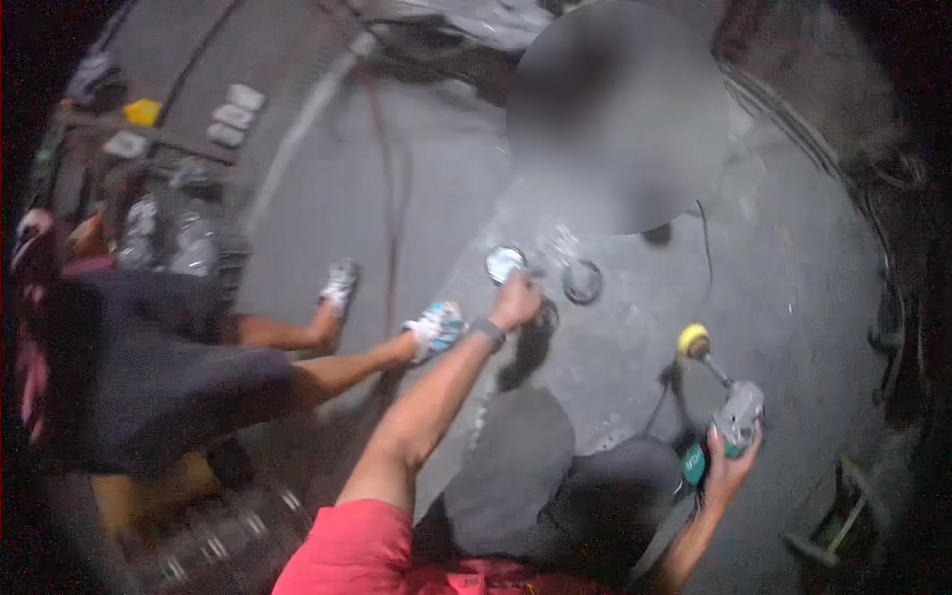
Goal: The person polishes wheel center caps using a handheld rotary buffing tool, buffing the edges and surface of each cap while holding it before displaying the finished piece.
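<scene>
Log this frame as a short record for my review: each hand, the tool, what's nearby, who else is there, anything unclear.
Left hand: at the edge of a shiny round piece
Right hand: gripping a power tool
Tool end: yellow round pad on a shaft
Nearby: dark-rimmed round piece on the grey floor
Other person: at the picture's left, legs towards the middle
Unclear: the left hand's grip, through blur

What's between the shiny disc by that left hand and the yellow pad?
In the head view, a dark-rimmed round piece lies between them, nearer the shiny disc, then grey floor.
</scene>
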{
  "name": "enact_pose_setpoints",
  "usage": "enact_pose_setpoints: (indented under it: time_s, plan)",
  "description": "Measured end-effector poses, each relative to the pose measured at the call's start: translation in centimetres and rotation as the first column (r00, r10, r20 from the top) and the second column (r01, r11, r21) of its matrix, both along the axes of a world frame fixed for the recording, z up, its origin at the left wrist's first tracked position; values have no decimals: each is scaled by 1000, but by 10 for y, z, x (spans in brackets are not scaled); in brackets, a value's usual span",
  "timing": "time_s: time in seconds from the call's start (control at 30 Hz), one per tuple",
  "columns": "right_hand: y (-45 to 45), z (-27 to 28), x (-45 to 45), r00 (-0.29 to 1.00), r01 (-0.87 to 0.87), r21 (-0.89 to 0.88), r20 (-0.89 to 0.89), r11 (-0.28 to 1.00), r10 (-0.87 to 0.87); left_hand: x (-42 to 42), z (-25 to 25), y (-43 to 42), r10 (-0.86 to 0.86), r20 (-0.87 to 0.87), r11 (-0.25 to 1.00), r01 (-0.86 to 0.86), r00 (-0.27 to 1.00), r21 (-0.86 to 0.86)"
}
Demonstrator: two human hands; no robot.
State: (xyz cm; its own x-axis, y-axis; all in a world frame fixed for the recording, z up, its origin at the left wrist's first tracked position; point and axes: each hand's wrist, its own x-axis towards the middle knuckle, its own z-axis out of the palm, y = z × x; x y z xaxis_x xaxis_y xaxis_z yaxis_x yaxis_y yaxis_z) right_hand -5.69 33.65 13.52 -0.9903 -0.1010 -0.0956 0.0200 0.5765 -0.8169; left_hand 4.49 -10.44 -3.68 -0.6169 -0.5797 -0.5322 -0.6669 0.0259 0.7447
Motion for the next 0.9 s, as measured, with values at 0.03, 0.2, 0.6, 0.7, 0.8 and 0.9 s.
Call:
enact_pose_setpoints:
  time_s: [0.03, 0.2, 0.6, 0.7, 0.8, 0.9]
  plan:
    - [-2, 13, 2, 1000, -18, -12, 16, 1000, 18, 19, -2, -4, -27, 16, 986, 29, 1000, -166]
    - [-26, 112, 25, 987, -105, -124, 107, 987, 119, 117, 119, -10, 66, 56, 981, -54, 996, -188]
    - [-63, 349, 52, 923, -339, -16, 185, 940, 336, 262, 315, 93, 338, 290, 939, -344, 896, -31]
    - [-76, 390, 66, 917, -318, -34, 241, 947, 316, 270, 317, 107, 301, 331, 953, -289, 894, -88]
    - [-94, 416, 96, 918, -343, 73, 240, 937, 317, 278, 328, 99, 275, 360, 956, -295, 892, 1]
    - [-101, 437, 104, 904, -365, 109, 279, 925, 324, 265, 353, 83, 273, 373, 952, -306, 887, 31]
